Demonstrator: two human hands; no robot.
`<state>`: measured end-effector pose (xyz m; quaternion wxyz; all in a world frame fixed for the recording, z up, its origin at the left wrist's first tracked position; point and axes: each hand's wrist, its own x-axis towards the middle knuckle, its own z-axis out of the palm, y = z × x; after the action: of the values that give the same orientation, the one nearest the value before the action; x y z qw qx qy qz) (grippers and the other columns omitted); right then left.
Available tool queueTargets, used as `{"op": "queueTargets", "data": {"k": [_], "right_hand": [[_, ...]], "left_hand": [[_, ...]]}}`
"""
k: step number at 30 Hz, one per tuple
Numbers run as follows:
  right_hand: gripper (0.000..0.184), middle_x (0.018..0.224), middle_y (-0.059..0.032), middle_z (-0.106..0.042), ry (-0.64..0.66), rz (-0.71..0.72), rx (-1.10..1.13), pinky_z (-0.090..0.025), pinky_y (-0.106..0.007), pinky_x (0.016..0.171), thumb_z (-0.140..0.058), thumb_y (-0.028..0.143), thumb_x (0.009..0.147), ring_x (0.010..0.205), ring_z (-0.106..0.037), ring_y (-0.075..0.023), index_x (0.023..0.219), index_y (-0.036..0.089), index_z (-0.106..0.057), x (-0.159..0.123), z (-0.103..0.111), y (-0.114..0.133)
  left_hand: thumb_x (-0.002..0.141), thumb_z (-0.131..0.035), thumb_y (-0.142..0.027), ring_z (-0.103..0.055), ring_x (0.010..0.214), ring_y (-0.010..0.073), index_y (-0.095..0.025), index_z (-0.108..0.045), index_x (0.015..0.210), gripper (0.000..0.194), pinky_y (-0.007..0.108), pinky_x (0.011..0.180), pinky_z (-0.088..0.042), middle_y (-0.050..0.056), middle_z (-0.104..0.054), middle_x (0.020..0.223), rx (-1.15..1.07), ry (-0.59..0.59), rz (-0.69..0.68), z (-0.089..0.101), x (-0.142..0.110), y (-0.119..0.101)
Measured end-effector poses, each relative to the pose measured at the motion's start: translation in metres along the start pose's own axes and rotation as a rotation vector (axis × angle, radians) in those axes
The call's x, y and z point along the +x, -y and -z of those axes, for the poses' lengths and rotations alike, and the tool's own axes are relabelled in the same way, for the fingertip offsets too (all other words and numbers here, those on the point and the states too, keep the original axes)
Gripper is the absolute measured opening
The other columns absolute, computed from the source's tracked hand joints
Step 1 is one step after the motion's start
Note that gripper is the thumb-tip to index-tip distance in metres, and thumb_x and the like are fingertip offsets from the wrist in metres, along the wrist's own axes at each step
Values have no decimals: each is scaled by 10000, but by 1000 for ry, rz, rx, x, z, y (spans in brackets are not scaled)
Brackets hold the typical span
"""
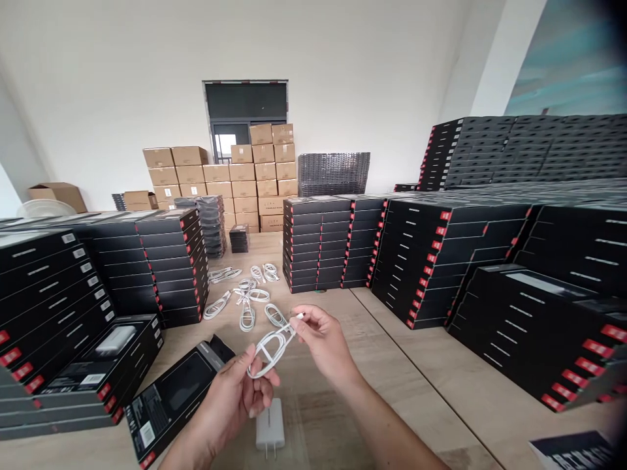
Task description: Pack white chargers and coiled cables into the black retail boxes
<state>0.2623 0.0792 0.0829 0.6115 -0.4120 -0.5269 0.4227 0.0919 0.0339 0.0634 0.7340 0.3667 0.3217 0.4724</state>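
My left hand (240, 391) is closed on a coiled white cable (270, 347), pinching the loop between thumb and fingers. My right hand (321, 336) pinches the cable's plug end at the upper right of the coil. Both hands hover above a wooden table (401, 385). A white wall charger (270, 425) lies on the table just under my left hand. An open black box (179, 385) lies tilted at the left of my hands. Several more coiled white cables (245, 294) lie farther back on the table.
Tall stacks of black boxes with red tabs stand on the left (59, 307), in the middle (323, 241) and on the right (514, 261). An open box with a white power bank (115, 339) tops a left stack. Brown cartons (245, 176) are piled by the far wall.
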Motion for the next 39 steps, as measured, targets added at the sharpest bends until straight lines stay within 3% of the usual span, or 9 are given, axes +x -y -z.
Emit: {"op": "queueTargets", "data": {"k": [6, 11, 14, 20, 23, 27, 29, 33, 39], "right_hand": [[365, 816, -27, -682, -25, -54, 26, -413, -252, 542, -738, 448, 701, 601, -544, -130, 962, 195, -708, 0, 4, 6], [300, 645, 1, -639, 108, -101, 27, -312, -210, 452, -744, 454, 710, 544, -523, -116, 808, 176, -686, -3, 0, -2], [311, 686, -25, -679, 64, -38, 78, -353, -221, 455, -714, 482, 740, 583, -581, -147, 779, 185, -628, -4, -5, -4], [346, 758, -55, -711, 34, -95, 173, -457, -260, 519, -680, 520, 758, 670, -671, -202, 811, 197, -568, -2, -4, -7], [310, 892, -83, -715, 11, 2, -36, -499, -305, 582, -678, 464, 762, 761, -668, -225, 907, 197, -614, 1, 3, -7], [407, 1302, -79, -585, 64, 429, -552, -456, -428, 931, -595, 289, 842, 1171, -533, -267, 1247, 272, -564, 3, 11, -1], [354, 1245, -70, -622, 171, 583, -759, -402, -436, 984, -538, 238, 891, 1166, -524, -251, 1240, 279, -578, 1, 14, 4], [188, 945, -42, -676, 215, 700, -996, -378, -405, 905, -518, 208, 922, 937, -559, -214, 927, 265, -698, -1, 17, 11], [199, 826, -42, -603, 306, 670, -1157, -348, -324, 715, -533, 207, 909, 796, -517, -187, 767, 224, -672, -7, 11, 14]], "left_hand": [[742, -649, -586, -488, 423, 73, -200, -390, 652, 473, 194, 400, -158, 31, -656, 650, -106, 23, 8, 5, 1, -1], [805, -612, -514, -485, 451, 72, -194, -401, 667, 407, 191, 413, -196, 36, -644, 669, -131, 21, -17, 5, 2, 0], [821, -612, -461, -463, 451, 61, -190, -409, 674, 369, 187, 414, -196, 17, -612, 667, -162, 53, 7, 4, 1, 0], [807, -634, -454, -412, 455, 41, -184, -462, 738, 328, 180, 427, -179, -9, -566, 666, -202, 91, 65, 7, -1, -2], [785, -640, -511, -408, 456, 45, -185, -460, 715, 379, 189, 436, -162, -6, -568, 652, -123, 47, 48, 8, -1, -2], [722, -670, -572, -429, 456, 57, -183, -461, 665, 445, 205, 436, -163, -2, -578, 632, -4, 13, 7, 5, -2, -4], [706, -680, -576, -468, 470, 74, -184, -458, 646, 455, 211, 430, -179, 11, -599, 650, 20, 26, -8, 2, -4, -5], [694, -705, -547, -552, 542, 110, -184, -452, 640, 446, 212, 431, -234, 49, -645, 719, 36, -19, -5, 1, -5, -5], [746, -664, -526, -423, 434, 52, -200, -394, 658, 433, 188, 400, -129, 1, -589, 634, -75, -42, 80, 11, -3, -3]]}}
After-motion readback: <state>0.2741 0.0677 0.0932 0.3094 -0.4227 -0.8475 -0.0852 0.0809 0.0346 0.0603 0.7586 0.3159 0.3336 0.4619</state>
